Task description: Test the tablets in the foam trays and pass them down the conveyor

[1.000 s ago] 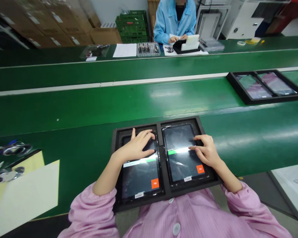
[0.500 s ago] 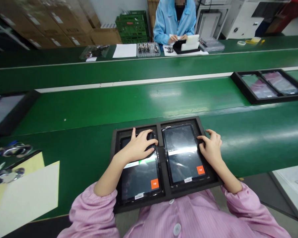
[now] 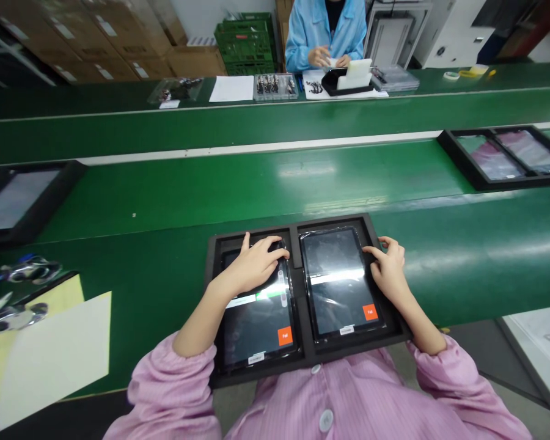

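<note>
Two tablets with dark screens lie side by side in a black tray in front of me, each showing an orange "Fail" box. My left hand (image 3: pixel 252 264) is open over the top of the left tablet (image 3: pixel 256 330), fingers spread, with fingertips at its upper right edge. A pale vertical slider shows on that screen beside the hand. At the right tablet (image 3: pixel 334 293), the index finger of my right hand (image 3: pixel 388 269) reaches its upper right edge; the other fingers are bent and apart. The black tray (image 3: pixel 306 330) overhangs the near edge of the green bench.
Trays with tablets sit on the green belt at left (image 3: pixel 27 226) and right (image 3: pixel 481 182). Paper sheets (image 3: pixel 59 360) and shiny coiled items (image 3: pixel 30 269) lie on my left. Across the belt, a person in a blue jacket (image 3: pixel 302 36) works beside a parts box (image 3: pixel 275 87).
The trays on the belt have shifted right. My left fingers moved slightly at the tablet's edge, and the slider now shows on its screen. My right hand moved little.
</note>
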A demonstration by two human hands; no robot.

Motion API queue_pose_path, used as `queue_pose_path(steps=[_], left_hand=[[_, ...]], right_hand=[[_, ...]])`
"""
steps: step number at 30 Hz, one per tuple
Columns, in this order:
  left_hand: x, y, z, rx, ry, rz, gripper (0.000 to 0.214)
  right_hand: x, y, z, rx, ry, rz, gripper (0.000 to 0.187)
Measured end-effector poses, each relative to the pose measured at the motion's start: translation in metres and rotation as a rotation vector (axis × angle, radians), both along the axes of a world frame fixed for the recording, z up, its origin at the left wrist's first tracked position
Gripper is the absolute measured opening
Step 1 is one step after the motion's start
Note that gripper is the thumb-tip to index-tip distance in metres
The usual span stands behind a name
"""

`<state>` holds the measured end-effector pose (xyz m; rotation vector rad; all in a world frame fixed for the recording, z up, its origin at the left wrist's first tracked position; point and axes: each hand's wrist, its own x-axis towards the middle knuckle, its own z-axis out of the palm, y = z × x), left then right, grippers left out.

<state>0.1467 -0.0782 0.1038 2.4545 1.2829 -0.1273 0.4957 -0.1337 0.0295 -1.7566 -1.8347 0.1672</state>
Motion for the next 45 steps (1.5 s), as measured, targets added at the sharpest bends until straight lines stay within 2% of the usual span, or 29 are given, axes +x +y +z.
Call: queue_pose_path(steps=[2,8,13,21,25,28,30,34,36,40,43,45], left_hand=[[0.001,-0.001,-0.001,0.015,-0.01,0.004,0.038],[0.008,0.001,0.0,0.094,0.03,-0.014,0.039],[0.007,0.003,0.003,0.101,0.062,-0.039,0.043],[-0.001,0.004,-0.005,0.078,0.017,-0.016,0.042],[-0.002,0.005,-0.007,0.085,-0.02,-0.002,0.041],[-0.004,0.005,-0.005,0.047,-0.032,-0.006,0.038],[-0.005,0.005,-0.003,-0.001,-0.042,-0.002,0.041],[-0.006,0.005,0.001,-0.049,-0.072,0.036,0.051],[-0.007,0.006,0.001,-0.054,-0.079,0.052,0.053],[-0.011,0.006,-0.001,-0.082,-0.081,0.038,0.063],[-0.015,0.005,-0.001,-0.104,-0.065,0.012,0.079],[-0.016,0.004,-0.002,-0.108,-0.063,0.004,0.085]], right_hand=[[0.002,0.001,-0.002,0.007,-0.005,0.002,0.045],[0.007,0.007,-0.008,-0.051,-0.065,0.066,0.063],[0.013,0.01,-0.015,-0.045,-0.041,0.075,0.065],[0.015,0.013,-0.02,-0.086,0.063,0.061,0.064],[0.012,0.011,-0.012,-0.065,0.079,0.068,0.059],[0.004,0.005,0.005,0.041,0.042,0.076,0.046],[-0.004,-0.001,0.018,0.124,-0.035,0.209,0.037],[-0.018,-0.009,0.033,0.136,-0.25,0.643,0.031],[-0.02,-0.01,0.034,0.131,-0.293,0.712,0.032],[-0.012,-0.007,0.029,0.192,-0.202,0.657,0.034],[-0.004,-0.006,0.028,0.173,-0.085,0.536,0.04],[-0.002,-0.006,0.028,0.164,-0.053,0.512,0.04]])
